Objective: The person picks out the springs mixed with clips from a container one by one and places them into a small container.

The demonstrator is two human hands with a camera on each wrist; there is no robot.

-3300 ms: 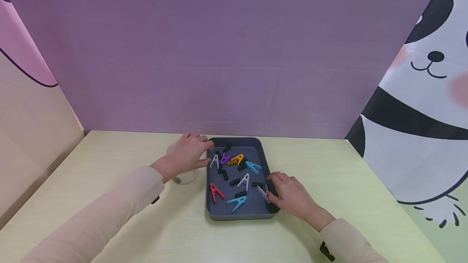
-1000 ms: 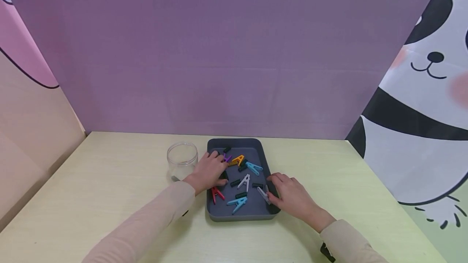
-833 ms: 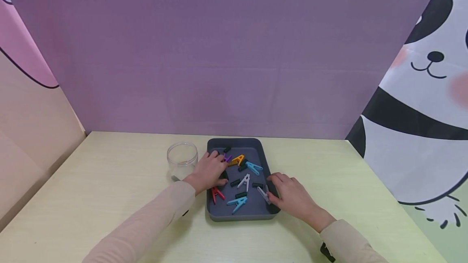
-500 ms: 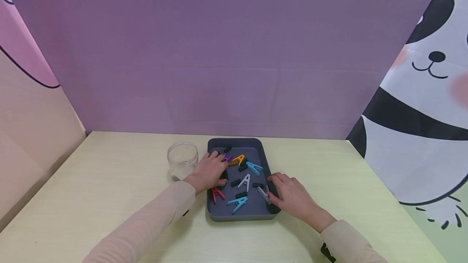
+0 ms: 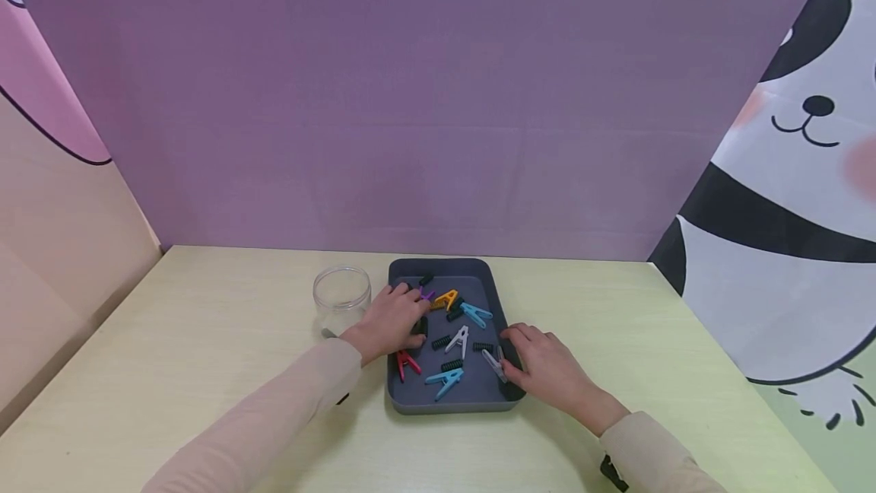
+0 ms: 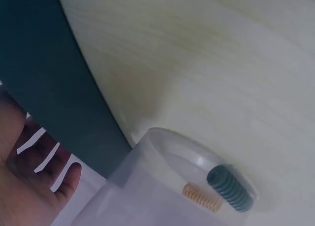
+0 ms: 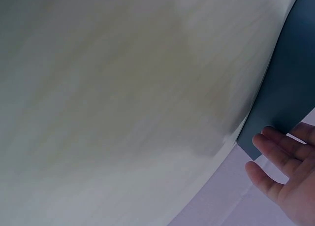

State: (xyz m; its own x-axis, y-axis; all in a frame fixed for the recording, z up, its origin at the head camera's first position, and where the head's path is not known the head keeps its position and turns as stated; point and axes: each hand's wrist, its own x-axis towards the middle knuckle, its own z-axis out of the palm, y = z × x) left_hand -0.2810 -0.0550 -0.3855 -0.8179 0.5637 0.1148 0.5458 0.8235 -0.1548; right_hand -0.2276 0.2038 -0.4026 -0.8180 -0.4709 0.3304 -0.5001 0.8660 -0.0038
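Observation:
My left hand (image 5: 390,322) reaches palm down into the left side of a dark grey tray (image 5: 465,405). Its thumb stands apart from the fingers, with a dark spring (image 5: 422,326) showing between them. What lies under the palm is hidden. My right hand (image 5: 550,371) rests against the tray's right rim; in the right wrist view its fingers (image 7: 275,152) touch the outer wall. Clips lie in the tray: red (image 5: 407,364), white (image 5: 458,341), blue (image 5: 446,380), orange (image 5: 446,298), purple (image 5: 426,295) and a pale one (image 5: 494,365) near my right thumb.
A clear round jar (image 5: 342,287) stands left of the tray, close to my left wrist. In it lie a dark coil spring (image 6: 230,187) and an orange one (image 6: 202,197). More black springs (image 5: 452,365) are scattered in the tray. A purple wall (image 5: 438,120) rises behind the table.
My left hand has moved right, from above the jar into the tray, bringing the jar into view. Over the last second it shifts only slightly. My right hand stays at the rim.

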